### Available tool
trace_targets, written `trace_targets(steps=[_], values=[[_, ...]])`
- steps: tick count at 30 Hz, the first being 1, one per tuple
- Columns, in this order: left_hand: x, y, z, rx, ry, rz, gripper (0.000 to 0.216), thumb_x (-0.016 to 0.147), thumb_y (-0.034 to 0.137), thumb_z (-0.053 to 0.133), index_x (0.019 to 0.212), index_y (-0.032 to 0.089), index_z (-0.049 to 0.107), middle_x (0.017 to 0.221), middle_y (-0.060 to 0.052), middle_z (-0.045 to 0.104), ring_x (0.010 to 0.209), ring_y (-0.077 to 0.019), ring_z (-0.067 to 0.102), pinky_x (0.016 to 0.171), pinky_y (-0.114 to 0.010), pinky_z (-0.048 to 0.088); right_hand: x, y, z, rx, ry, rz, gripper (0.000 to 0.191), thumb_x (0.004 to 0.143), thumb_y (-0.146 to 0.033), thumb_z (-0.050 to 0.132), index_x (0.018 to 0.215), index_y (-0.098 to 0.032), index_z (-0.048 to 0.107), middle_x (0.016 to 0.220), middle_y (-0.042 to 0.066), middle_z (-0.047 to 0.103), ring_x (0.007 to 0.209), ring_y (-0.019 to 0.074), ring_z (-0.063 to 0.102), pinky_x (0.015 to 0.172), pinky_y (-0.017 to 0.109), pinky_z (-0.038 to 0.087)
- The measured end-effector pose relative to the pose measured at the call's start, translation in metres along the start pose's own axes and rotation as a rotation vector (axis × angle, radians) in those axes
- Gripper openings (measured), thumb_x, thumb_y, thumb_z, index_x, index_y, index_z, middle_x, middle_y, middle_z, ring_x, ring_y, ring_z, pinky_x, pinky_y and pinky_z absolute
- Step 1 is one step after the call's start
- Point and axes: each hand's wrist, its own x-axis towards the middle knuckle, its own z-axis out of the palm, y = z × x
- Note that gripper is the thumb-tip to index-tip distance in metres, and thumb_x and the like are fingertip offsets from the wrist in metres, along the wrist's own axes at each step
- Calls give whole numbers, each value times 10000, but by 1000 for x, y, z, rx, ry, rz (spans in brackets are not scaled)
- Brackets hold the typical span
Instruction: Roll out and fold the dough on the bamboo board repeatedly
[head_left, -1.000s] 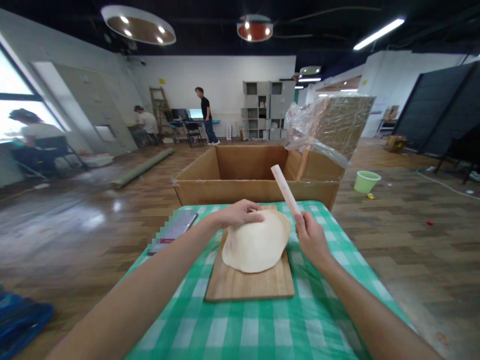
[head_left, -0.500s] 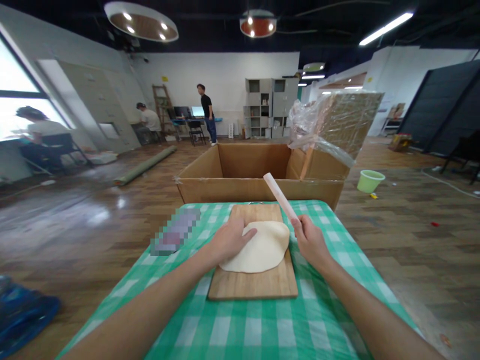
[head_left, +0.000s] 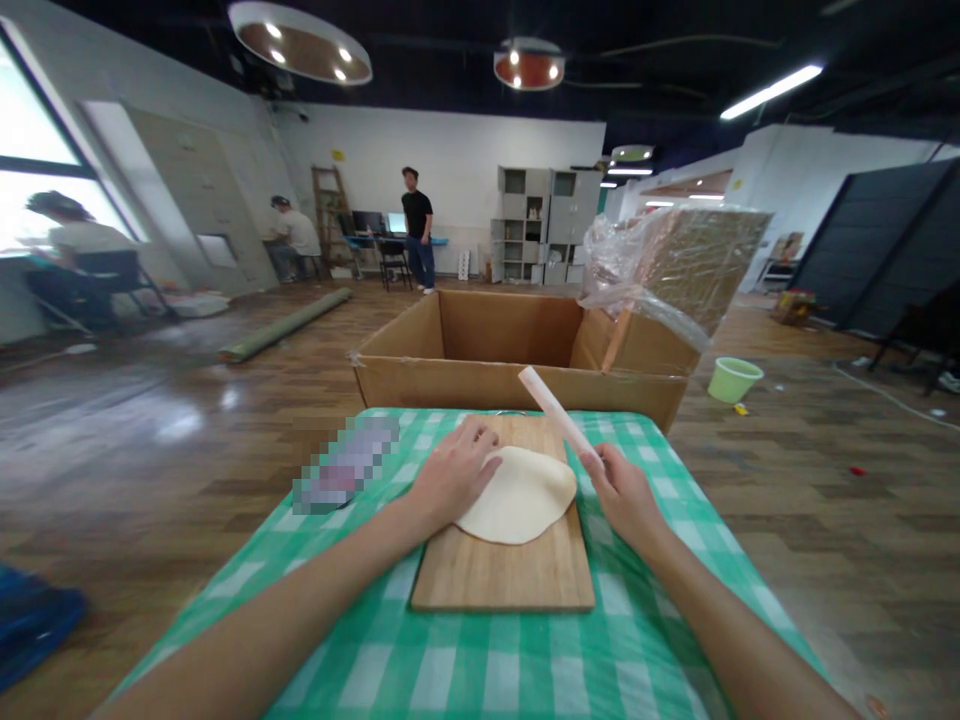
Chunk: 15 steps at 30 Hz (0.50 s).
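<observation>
A flat round sheet of pale dough (head_left: 521, 495) lies on a wooden cutting board (head_left: 502, 575) on a table covered with a green-and-white checked cloth (head_left: 450, 660). My left hand (head_left: 450, 475) rests flat on the dough's left edge, fingers stretched out. My right hand (head_left: 626, 495) is closed round the lower end of a thin white rolling pin (head_left: 555, 408), which points up and away to the left, above the board's far right corner and clear of the dough.
A blurred-out flat object (head_left: 345, 465) lies on the cloth left of the board. A large open cardboard box (head_left: 510, 375) stands just beyond the table, its right flap wrapped in plastic film (head_left: 660, 265). A green bucket (head_left: 733, 378) sits on the floor at right. People are far back at left.
My left hand laid the lifted dough down flat on the board and now rests on its left edge. The rolling pin has tipped slightly lower.
</observation>
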Motion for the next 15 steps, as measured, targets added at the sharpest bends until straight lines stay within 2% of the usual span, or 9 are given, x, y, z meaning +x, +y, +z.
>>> trace_targets(steps=[2,5,7,10,15], values=[[-27,24,-1,-63,-64,46,338,1036,382,457,1309,228,584,1372,-122,600,1257,-279,590,1083,-456,474,-1,1,0,-58,-87,-34,453,1034,-612,383,973,-228,615,640,-16,610,615,201,592,573,286,320],[-61,57,-3,-101,-217,229,600,1014,508,485,1541,231,411,1610,-128,430,1509,-331,368,1222,-507,340,-1,2,1,-208,-212,-80,423,1037,-590,405,1094,-235,629,764,22,700,728,229,659,615,288,350],[-72,70,-4,-93,-274,281,677,1025,563,427,1606,235,311,1668,-115,350,1559,-358,264,1263,-564,238,-2,2,0,-323,-276,-110,395,1048,-559,408,1113,-238,627,862,45,727,805,238,679,645,289,367],[-76,74,-3,-92,-287,304,716,1029,586,386,1630,218,263,1690,-111,308,1573,-359,228,1278,-569,183,-3,-1,-1,-458,-329,-170,362,1075,-487,379,1161,-242,632,1041,76,718,909,234,679,697,291,398],[-78,73,3,-163,-226,331,824,988,659,411,1630,161,274,1684,-144,305,1572,-352,236,1283,-508,210,-7,-12,4,-619,-292,-258,430,1086,-350,335,1442,-229,544,1186,139,692,1052,279,656,852,350,453]])
